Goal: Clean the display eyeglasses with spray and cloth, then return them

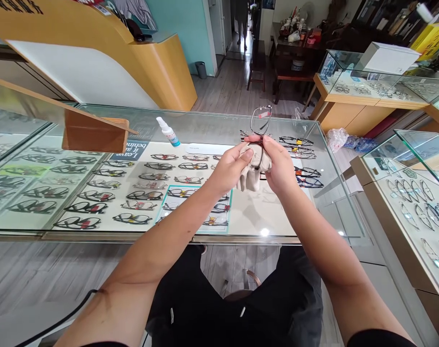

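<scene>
Rows of eyeglass frames (158, 166) line a glass-topped desk (107, 236) as we hold one pair of glasses (260, 125) above its far side, fingers of our left hand (231, 166) curled closed on a pale cloth (253, 178), those of our right hand (280, 165) pinched around the glasses. Wiping appears to be the step in hand; the next stroke likely calls for steady support and light pressure.

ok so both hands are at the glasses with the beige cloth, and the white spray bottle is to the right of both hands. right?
Not the bottle's side: the head view shows the white spray bottle to the left of both hands. The rest stands: left hand and right hand are at the glasses with the beige cloth.
</scene>
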### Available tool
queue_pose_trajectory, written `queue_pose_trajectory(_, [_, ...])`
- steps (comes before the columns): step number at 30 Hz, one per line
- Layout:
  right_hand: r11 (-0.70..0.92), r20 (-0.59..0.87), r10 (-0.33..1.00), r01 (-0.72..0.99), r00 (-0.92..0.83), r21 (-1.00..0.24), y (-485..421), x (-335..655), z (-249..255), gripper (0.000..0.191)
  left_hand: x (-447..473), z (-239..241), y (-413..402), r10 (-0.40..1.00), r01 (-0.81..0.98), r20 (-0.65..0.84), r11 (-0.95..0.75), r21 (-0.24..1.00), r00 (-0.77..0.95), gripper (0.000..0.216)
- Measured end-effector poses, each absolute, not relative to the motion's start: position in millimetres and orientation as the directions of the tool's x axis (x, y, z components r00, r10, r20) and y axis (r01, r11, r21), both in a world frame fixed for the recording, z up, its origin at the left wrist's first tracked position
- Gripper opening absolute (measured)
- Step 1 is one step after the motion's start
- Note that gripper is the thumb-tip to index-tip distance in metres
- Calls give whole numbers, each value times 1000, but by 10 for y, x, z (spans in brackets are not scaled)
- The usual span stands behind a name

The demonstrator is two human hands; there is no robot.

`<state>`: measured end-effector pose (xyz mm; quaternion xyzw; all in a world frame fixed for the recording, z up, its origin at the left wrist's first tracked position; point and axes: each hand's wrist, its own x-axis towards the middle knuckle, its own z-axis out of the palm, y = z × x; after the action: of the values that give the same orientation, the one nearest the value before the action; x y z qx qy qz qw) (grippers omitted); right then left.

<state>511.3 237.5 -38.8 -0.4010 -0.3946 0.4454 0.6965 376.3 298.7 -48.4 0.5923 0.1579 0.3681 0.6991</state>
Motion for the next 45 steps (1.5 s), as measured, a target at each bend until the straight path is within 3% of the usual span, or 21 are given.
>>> queue_pose_trajectory(4, [272, 188, 941, -297, 283, -915, 2363, 5118, -360, 46, 3747, -474, 2966, 693, -311, 233, -13, 950, 682, 53])
queue_pose_trajectory(11, [350, 305, 917, -155, 256, -924, 2366, 5138, -383, 36, 3762, -455, 2955, 778, -319, 280, -108, 941, 562, 49])
queue_pose_trajectory(18, [330, 250, 888, -156, 386, -931, 2386, 5245, -346, 28, 3695, -370, 2951, 650, -254, 278, -133, 958, 708, 52])
queue_pose_trajectory(26, [378, 318, 888, -132, 331, -916, 2350, 5152, -339, 27, 3768, -475, 2979, 764, -271, 278, -140, 952, 583, 57])
queue_pose_trajectory(33, [288, 182, 900, -226, 397, -930, 2369, 5241, -306, 25, 3648, -342, 3014, 575, -204, 263, -165, 965, 775, 54])
queue_pose_trajectory(37, [261, 155, 908, -236, 389, -936, 2360, 5174, -321, 28, 3695, -389, 2973, 644, -240, 288, -163, 957, 709, 55])
queue_pose_trajectory(42, [375, 302, 888, -165, 347, -912, 2349, 5121, -346, 31, 3734, -413, 2973, 754, -268, 303, -174, 948, 583, 51])
queue_pose_trajectory(45, [390, 305, 868, -158, 393, -907, 2353, 5141, -352, 26, 3699, -385, 3018, 732, -276, 284, -135, 952, 620, 51])
